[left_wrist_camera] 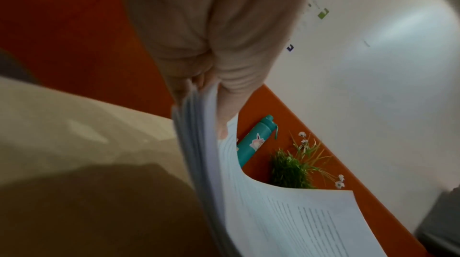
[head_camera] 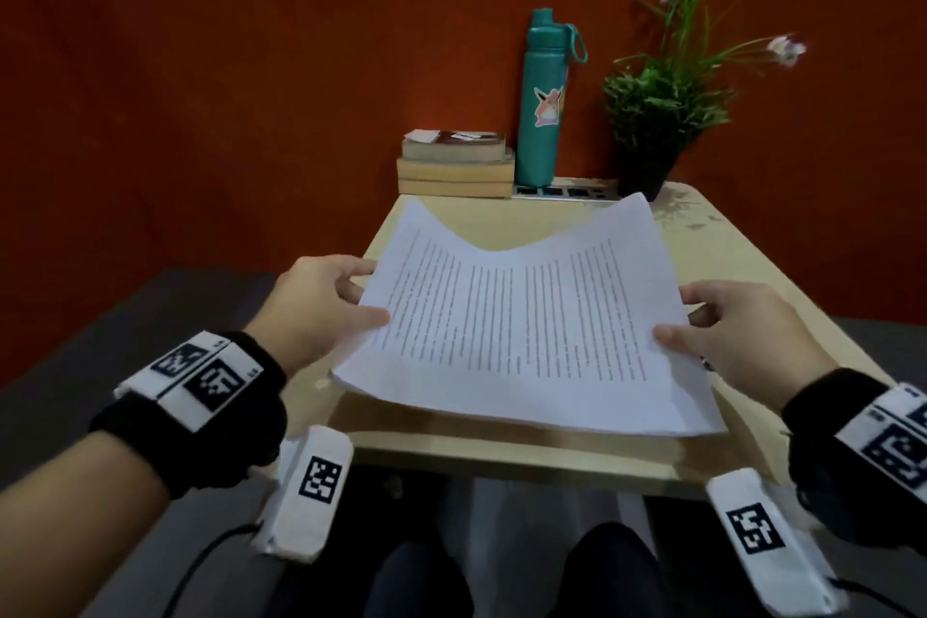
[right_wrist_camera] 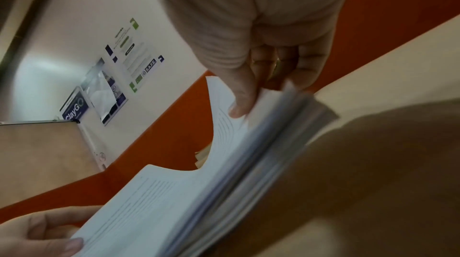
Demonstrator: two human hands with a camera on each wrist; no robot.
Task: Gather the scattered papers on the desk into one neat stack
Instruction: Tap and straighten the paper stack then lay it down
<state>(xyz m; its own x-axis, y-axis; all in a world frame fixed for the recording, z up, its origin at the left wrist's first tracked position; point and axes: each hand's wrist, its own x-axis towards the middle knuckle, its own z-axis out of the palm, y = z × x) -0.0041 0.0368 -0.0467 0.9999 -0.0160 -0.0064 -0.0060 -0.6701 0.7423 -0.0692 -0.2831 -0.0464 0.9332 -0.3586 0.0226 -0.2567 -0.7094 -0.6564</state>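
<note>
While the stack of papers point(head_camera: 521, 326) is up off the desk point(head_camera: 742, 266), both hands have it by the side edges: left hand point(head_camera: 321, 306) pinches the left edge, thumb on the top sheet and fingers curled underneath; right hand point(head_camera: 727, 331) does the same on the right edge, thumb on top, fingers under. Stack sags in the middle between the hands, far corners riding higher; edges look fanned, not flush, in both wrist views. Top sheet carries printed text lines, too blurred to read. Beyond the hands, at the far desk edge against the orange wall point(head_camera: 200, 90): stack of books point(head_camera: 454, 163) ahead of the left hand, teal bottle point(head_camera: 544, 100) with a cartoon animal sticker just right of the books, potted plant point(head_camera: 662, 105) ahead of the right hand, power strip point(head_camera: 564, 192) at the bottle's foot. Right wrist view shows wall posters point(right_wrist_camera: 119, 76); readable bits are "ClayGO" and "S.A.F.E.", the rest too small. Black wrist bands with square coded markers sit on both wrists.
</note>
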